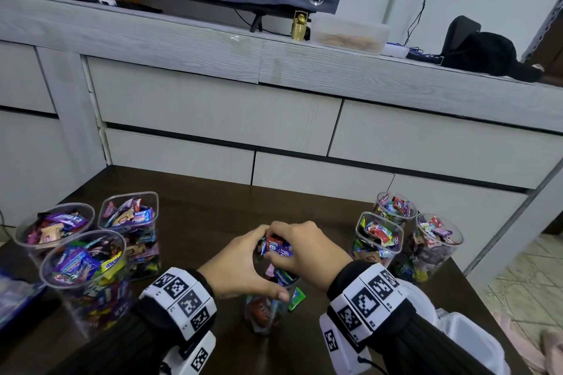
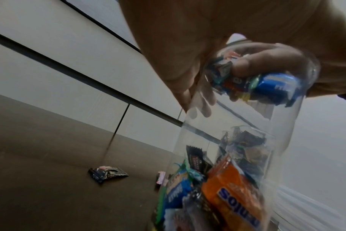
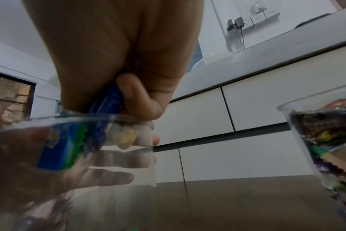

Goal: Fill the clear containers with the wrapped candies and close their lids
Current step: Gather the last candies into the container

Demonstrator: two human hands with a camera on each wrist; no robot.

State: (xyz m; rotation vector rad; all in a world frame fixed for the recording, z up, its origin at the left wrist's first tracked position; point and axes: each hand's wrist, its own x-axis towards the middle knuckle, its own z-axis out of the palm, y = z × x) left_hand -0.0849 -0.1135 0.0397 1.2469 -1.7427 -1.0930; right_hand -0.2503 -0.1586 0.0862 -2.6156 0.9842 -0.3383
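Note:
A tall clear container [image 1: 268,310] stands at the table's front middle, partly filled with wrapped candies [image 2: 233,192]. My left hand [image 1: 240,262] grips it around the rim, its fingers [image 3: 101,175] showing through the wall. My right hand [image 1: 304,248] holds a bunch of wrapped candies [image 1: 275,245] at the container's mouth, a blue one [image 3: 109,100] pinched under the thumb and some hanging inside the rim [image 2: 275,87]. No lid is on this container.
Three open, candy-filled containers stand at the left [image 1: 82,271] and three at the right [image 1: 379,240]. Loose candies lie on the dark table [image 1: 198,222]: a green one [image 1: 297,298], a dark one [image 2: 107,172]. A white plastic item [image 1: 463,335] sits front right. Grey drawers rise behind.

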